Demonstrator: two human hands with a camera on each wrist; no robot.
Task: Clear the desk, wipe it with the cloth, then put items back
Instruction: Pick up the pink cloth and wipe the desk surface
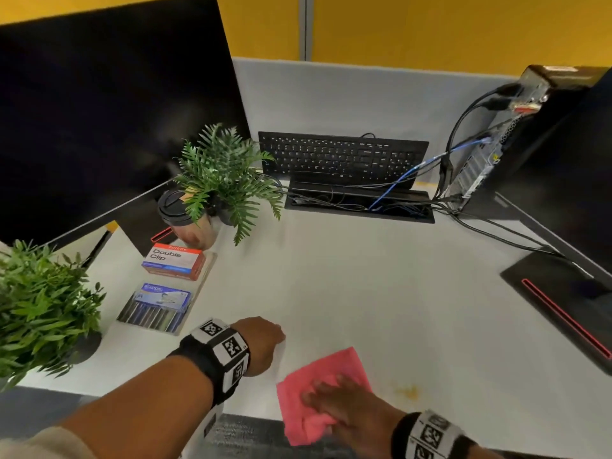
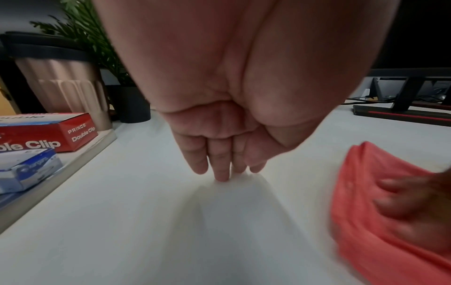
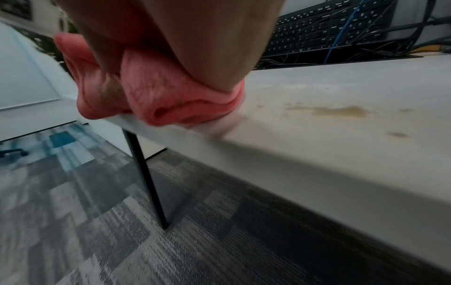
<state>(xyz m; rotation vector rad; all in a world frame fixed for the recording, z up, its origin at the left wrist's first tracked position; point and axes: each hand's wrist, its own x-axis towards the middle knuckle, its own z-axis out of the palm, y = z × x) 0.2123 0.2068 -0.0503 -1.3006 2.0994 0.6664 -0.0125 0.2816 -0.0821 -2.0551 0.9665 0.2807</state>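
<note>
The pink cloth (image 1: 326, 371) lies on the white desk (image 1: 364, 276) at its front edge, with part of it hanging over. My right hand (image 1: 331, 399) presses flat on it, fingers spread; in the right wrist view the cloth (image 3: 158, 92) is bunched under my palm. A yellowish stain (image 1: 409, 391) sits just right of the cloth, and the stain (image 3: 341, 111) also shows in the right wrist view. My left hand (image 1: 265, 339) is to the left of the cloth, its straight fingertips (image 2: 220, 173) touching the bare desk and holding nothing.
Along the left stand a Double Clip box (image 1: 174, 260), a blue box on a pen pack (image 1: 159, 306), a lidded cup (image 1: 180, 213) and two plants (image 1: 225, 173) (image 1: 39, 309). A keyboard (image 1: 341, 157) leans at the back above a cable slot (image 1: 357, 200). A monitor base (image 1: 563, 303) stands right.
</note>
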